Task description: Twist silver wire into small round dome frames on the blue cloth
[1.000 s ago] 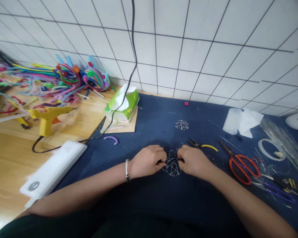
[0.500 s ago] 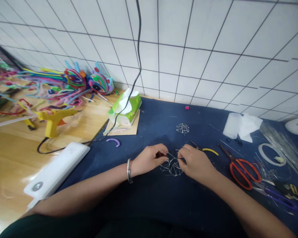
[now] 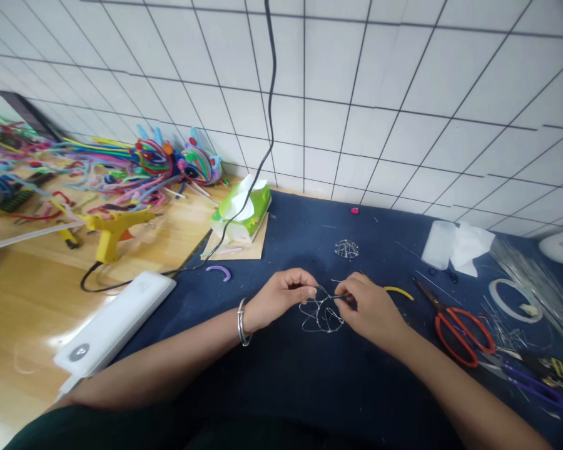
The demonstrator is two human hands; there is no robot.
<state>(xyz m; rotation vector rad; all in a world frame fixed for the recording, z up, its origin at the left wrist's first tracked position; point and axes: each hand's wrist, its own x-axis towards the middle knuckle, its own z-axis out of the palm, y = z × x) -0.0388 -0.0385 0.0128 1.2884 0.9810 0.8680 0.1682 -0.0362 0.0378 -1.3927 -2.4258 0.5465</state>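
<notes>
A silver wire frame point(image 3: 329, 317) of thin bent loops hangs between my two hands, just above the dark blue cloth. My left hand point(image 3: 281, 299), with a silver bangle at its wrist, pinches the frame's upper left wires between thumb and fingertips. From the other side, my right hand point(image 3: 368, 306) grips the upper right wires with thumb and forefinger. A short dark piece shows at the right fingertips, too small to make out. Just behind the right hand lie yellow-handled pliers point(image 3: 400, 291), mostly hidden by it. Farther back rests a small wire dome point(image 3: 346, 249) with tiny beads.
To the right lie orange-handled scissors point(image 3: 464, 337), purple-handled scissors point(image 3: 535, 384), a coil point(image 3: 515, 297) and a wire bundle point(image 3: 528, 269). Leftward are a tissue pack point(image 3: 248, 212), a white power bank point(image 3: 117, 322), a yellow glue gun point(image 3: 110, 234) and colourful pipe cleaners point(image 3: 107, 169).
The wire frame has turned in my fingers, so its loops now spread lower left and its ring faces me more. Both hands keep their pinch. The whole view has shifted slightly.
</notes>
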